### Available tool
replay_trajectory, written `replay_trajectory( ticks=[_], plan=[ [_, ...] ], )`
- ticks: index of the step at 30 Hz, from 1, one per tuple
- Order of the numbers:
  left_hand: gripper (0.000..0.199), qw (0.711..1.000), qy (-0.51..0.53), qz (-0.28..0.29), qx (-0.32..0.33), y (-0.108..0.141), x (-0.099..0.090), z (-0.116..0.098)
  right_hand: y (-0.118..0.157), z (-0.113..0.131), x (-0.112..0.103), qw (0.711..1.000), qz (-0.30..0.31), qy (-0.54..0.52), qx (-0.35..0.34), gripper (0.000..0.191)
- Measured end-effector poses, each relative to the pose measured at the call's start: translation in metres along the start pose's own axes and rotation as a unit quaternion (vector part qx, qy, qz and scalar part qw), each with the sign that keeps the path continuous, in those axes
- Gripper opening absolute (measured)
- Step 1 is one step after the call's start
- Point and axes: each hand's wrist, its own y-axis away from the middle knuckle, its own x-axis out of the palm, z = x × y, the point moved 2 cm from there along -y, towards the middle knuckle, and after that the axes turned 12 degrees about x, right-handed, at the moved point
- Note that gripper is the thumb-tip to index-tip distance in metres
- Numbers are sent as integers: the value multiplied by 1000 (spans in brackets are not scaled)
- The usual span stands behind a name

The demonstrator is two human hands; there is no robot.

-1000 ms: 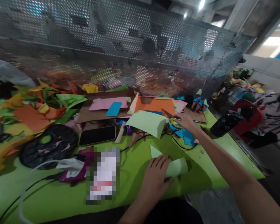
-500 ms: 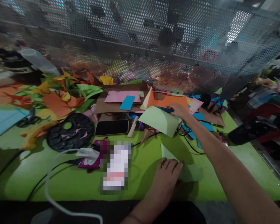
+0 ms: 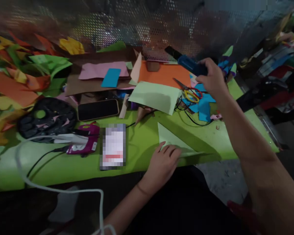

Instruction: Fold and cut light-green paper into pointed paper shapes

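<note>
A folded pale green paper (image 3: 173,138) lies at the front edge of the green table. My left hand (image 3: 165,160) rests on it, fingers apart and pressing it down. My right hand (image 3: 212,78) is closed around a dark blue tool (image 3: 187,63), raised over the back right; its dark flat end points up and left. Scissors (image 3: 189,93) with yellow and red handles lie below that hand, on blue paper pieces (image 3: 204,109). Another pale green sheet (image 3: 155,96) lies left of the scissors, in front of an orange sheet (image 3: 166,73).
Left of my left hand are a lit phone (image 3: 113,147), a purple power strip (image 3: 82,143) with cables, a dark phone (image 3: 98,110) and a black palette (image 3: 46,119). Coloured papers (image 3: 26,78) pile at the back left. A perforated metal screen (image 3: 147,32) stands behind.
My right hand has lifted the blue tool up and to the right, and the scissors now show. The view has tilted down. My left hand remains on the folded paper.
</note>
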Motion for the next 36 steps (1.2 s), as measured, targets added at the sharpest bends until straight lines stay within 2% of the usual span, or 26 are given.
replay_trajectory(
  ticks=[3, 5, 9, 13, 16, 19, 30, 36],
  plan=[
    [17, 1000, -5, 10, 22, 5, -3, -4, 67, -21, -38, 996, 39, -71, -33, 40],
    [18, 999, -9, 18, 31, 7, -5, -6, 114, -39, -51, 991, 99, -87, -21, 46],
    [21, 998, -27, 32, 52, 9, -6, -8, 191, -78, -57, 978, 190, -84, 18, 43],
    [18, 996, -41, 35, 66, 11, -4, -8, 238, -102, -52, 973, 220, -69, 23, 41],
    [16, 995, -54, 32, 77, 12, -2, -7, 256, -108, -49, 970, 231, -63, 38, 44],
    [15, 995, -56, 31, 75, 12, -2, -6, 262, -106, -47, 972, 225, -56, 41, 45],
    [13, 999, -31, 24, -4, -7, -11, 5, 266, -111, -42, 971, 235, -41, 19, 45],
    [16, 996, -76, 10, -45, -21, -10, 13, 268, -114, -42, 974, 223, -43, 6, 42]
  ],
)
